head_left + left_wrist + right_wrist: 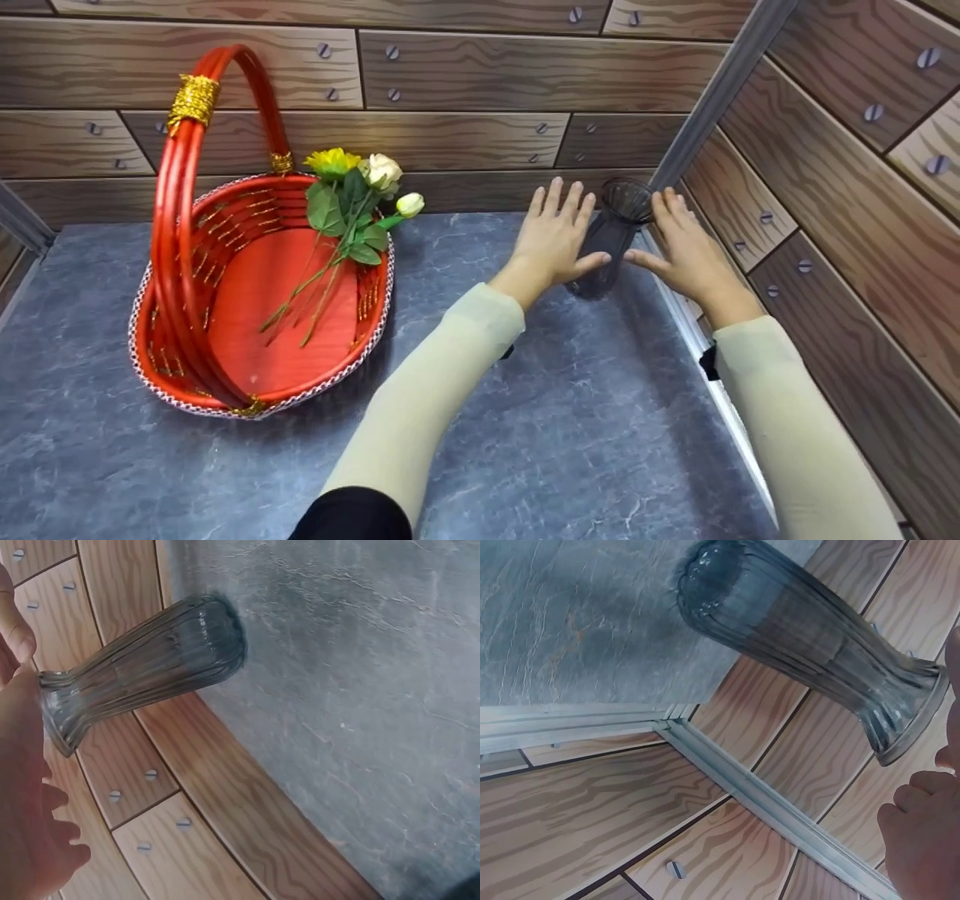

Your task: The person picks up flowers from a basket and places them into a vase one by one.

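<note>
A dark, clear glass vase (604, 251) with ribbed sides and a flared rim stands upright in the far right corner of the grey tabletop. To its left is my left hand (553, 238), fingers straight and spread, thumb pointing towards the vase. My right hand (688, 253) is on the other side, its fingers also extended and its thumb turned inward. The thumbs face each other across the vase's near side with a gap between them. In both wrist views the hands appear beside the flared rim of the vase (161, 652), and neither has fingers curled round it.
A red woven basket (247, 300) with a tall handle (169, 225) stands on the left. Across its right rim lie a yellow flower (332, 163), a white rose (382, 172) and a white bud (410, 205). Wood-patterned walls (480, 71) and a metal corner strip (724, 90) border the tabletop.
</note>
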Motion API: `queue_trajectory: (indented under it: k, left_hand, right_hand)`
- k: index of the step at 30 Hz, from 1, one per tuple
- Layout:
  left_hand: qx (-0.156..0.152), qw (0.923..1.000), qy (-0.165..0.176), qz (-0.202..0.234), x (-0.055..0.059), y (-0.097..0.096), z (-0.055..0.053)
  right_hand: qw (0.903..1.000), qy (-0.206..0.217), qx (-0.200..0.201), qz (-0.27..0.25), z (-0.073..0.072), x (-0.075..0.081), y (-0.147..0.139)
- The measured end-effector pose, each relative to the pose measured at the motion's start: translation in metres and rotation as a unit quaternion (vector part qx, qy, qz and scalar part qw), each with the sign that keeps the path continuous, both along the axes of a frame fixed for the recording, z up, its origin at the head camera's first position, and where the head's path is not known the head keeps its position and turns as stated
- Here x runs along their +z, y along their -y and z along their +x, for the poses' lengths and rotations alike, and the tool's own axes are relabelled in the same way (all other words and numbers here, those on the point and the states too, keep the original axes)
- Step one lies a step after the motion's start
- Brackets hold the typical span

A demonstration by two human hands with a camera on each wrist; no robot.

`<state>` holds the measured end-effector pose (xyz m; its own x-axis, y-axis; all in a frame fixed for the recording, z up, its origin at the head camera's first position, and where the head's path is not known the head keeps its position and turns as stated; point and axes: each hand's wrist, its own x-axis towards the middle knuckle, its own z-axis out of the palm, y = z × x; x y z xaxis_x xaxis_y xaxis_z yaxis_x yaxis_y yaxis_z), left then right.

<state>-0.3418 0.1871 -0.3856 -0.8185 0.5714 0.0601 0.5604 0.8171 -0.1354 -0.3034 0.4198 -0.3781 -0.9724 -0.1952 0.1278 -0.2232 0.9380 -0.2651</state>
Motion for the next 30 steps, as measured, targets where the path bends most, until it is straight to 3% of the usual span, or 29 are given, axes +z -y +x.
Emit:
queue_trajectory:
  k: [8,16,24,30]
  left_hand:
    - [0.024,0.9996,-0.003,-0.014,-0.001,-0.015,-0.015]
    - [0.024,0.9997,0.004,-0.002,-0.002,-0.019,-0.031]
    - [0.027,0.9996,0.001,-0.007,-0.006,-0.023,-0.037]
    - [0.026,0.9996,-0.001,-0.012,-0.002,-0.032,-0.041]
  right_hand:
    - [1.0,-0.003,0.007,0.001,-0.012,-0.002,-0.003]
    - [0.9997,0.018,-0.009,-0.014,-0.024,-0.006,-0.006]
    - [0.9994,0.014,0.001,-0.03,-0.033,-0.012,-0.009]
    - [0.9993,0.026,-0.013,-0.023,-0.035,-0.011,-0.013]
